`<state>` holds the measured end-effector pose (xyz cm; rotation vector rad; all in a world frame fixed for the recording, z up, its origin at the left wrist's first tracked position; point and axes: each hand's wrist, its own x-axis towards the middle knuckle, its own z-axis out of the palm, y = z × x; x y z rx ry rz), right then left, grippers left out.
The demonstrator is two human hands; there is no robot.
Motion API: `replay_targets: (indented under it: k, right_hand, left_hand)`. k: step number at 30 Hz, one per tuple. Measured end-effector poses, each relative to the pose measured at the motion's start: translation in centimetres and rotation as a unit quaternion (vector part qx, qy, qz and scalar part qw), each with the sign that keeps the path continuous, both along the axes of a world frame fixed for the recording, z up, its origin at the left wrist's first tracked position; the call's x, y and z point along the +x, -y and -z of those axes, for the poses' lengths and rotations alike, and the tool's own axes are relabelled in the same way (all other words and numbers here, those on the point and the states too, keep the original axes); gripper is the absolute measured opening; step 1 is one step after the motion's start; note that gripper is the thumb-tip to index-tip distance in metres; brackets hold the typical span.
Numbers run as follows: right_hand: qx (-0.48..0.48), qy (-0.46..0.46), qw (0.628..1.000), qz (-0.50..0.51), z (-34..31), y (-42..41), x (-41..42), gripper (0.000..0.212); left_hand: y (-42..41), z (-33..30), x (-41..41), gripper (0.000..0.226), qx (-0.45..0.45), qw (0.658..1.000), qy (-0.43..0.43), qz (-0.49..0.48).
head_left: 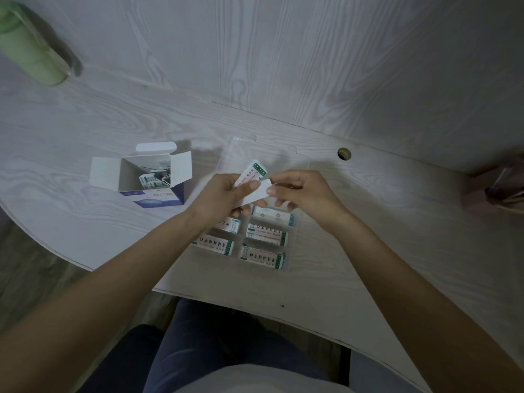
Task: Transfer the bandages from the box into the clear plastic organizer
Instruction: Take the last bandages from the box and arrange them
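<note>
Bandages (252, 184) pinched between both hands' grips above organizer (292, 245).

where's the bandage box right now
In the head view the open bandage box stands on the table, left of the clear plastic organizer and the left hand.
</note>
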<state>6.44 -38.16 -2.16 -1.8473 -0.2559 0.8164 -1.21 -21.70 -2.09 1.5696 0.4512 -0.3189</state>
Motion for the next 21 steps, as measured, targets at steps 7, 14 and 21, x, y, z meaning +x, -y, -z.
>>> replay_targets:
  k: [7, 14, 21]
  right_hand:
    - [0.042, -0.010, 0.997, 0.065, 0.6, 0.0, -0.9, 0.020]
    - [0.050, -0.009, 0.993, 0.103, 0.9, 0.1, -1.8, 0.013]
    - [0.024, -0.003, 0.992, 0.121, 0.9, -0.1, -2.1, 0.004]
  left_hand:
    - [0.2, -0.6, 0.0, 0.033, -0.053, 0.998, -0.036, 0.015]
    - [0.1, -0.7, -0.1, 0.018, -0.053, 0.997, -0.050, 0.020]
    - [0.0, -1.0, 0.1, 0.022, -0.061, 0.997, -0.049, -0.024]
